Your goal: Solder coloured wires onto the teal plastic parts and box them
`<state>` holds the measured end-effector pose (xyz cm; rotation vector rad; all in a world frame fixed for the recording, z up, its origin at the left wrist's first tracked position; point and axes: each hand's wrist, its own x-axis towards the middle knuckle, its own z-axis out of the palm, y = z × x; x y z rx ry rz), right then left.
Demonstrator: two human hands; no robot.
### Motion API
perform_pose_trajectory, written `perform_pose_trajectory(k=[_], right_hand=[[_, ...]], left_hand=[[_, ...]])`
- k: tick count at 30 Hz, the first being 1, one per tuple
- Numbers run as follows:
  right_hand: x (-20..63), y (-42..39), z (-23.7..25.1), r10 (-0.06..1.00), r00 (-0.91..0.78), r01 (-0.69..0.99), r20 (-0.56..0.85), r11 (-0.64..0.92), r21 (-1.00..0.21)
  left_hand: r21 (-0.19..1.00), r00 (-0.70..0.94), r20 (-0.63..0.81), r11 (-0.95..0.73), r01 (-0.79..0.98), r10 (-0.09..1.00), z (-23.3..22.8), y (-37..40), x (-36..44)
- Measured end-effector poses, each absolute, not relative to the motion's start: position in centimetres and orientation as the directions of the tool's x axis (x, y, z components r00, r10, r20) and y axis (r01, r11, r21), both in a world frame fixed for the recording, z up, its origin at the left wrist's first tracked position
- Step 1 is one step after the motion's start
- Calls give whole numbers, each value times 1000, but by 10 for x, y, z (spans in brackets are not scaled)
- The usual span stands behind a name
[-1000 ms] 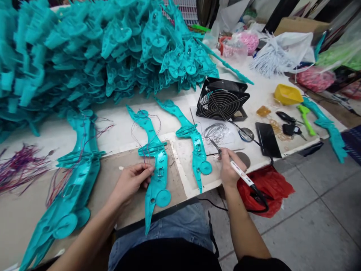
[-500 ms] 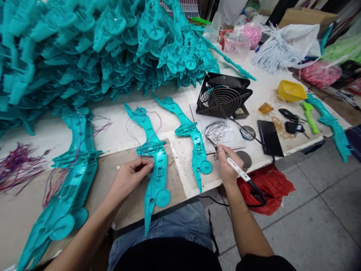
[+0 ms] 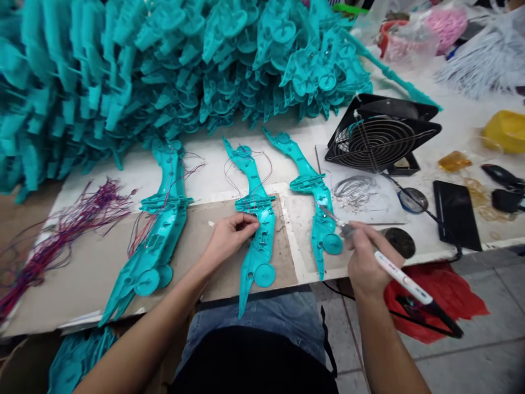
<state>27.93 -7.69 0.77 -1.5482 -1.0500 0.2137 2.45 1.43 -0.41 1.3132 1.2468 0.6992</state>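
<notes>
My left hand (image 3: 229, 236) is closed in a pinch beside the middle teal plastic bow-shaped part (image 3: 257, 257). Thin red and dark wires (image 3: 269, 164) loop over that part and run down to the pinched fingertips, which hide their ends. In my right hand (image 3: 366, 261) is a soldering iron (image 3: 404, 278) with a white handle and black cable. Its tip points left, over the neighbouring teal part (image 3: 320, 232); whether it touches cannot be made out. Further left lies a stack of teal parts (image 3: 164, 230) with wires on it.
A big pile of teal parts (image 3: 184, 71) fills the back. Loose wires (image 3: 61, 249) lie at left. At right are a black fan (image 3: 381, 137), a solder wire tangle (image 3: 355, 194), a round tin (image 3: 412, 200), a phone (image 3: 456, 215) and a red bag (image 3: 447, 295) below the edge.
My right hand has brought the soldering iron left, from beside the solder tangle to over the right-hand teal part. My left hand still pinches at the middle part. The view has swung left.
</notes>
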Motion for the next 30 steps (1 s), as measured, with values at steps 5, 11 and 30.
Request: perform_pose_trajectory(k=[5,11,30], right_hand=[[233,-89,29,848,185,545,497,332,-770],[217,-89,26,848,68,552,525,407,-728],[216,-90,11,829,-23,596,558,460,-659]], left_hand=[[950,273,-215,135,283,938,-5,14,25],[945,396,-159,24,325,905,-2,15,21],[931,359,-87,-53,362,929,-6,11,24]])
